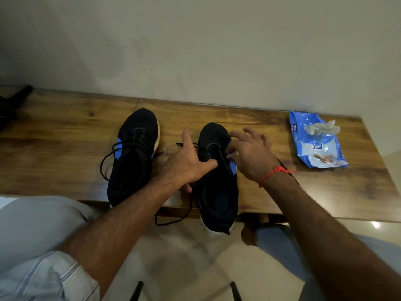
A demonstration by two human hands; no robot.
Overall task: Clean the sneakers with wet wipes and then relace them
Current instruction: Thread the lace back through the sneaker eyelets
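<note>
While both arms are stretched forward over the desk (260,192), the right sneaker (217,187) is worked on by both hands. The left hand (188,164) is laid on the sneaker's inner side, thumb stretched across the tongue area, index finger pointed away toward the wall; the remaining fingers are curled down along the side of the shoe, partly hidden. The sneaker appears to be held by this hand. The right hand (251,155) is placed at the outer side of the same sneaker, just beside the left hand; a black lace (222,154) is pinched between thumb and a fingertip near the eyelets, with the other fingers spread loosely above. A red thread (273,172) is worn on the right wrist.

The right sneaker is set between the two hands, toe toward the wall, heel hung over the near desk edge. A loose lace end (173,220) is trailed off the desk edge below the left wrist. The left sneaker (132,157) is stood just left of the left hand, black with blue patches, its laces threaded and looped out to its left side; it is not touched by either hand.

Well to the right of the right hand, a blue wet wipes pack (316,144) is laid flat on the desk, with a crumpled wipe (321,128) on top of its far end. Far left of the left hand, a dark object (13,103) is seen at the desk corner; what it is cannot be told.
</note>
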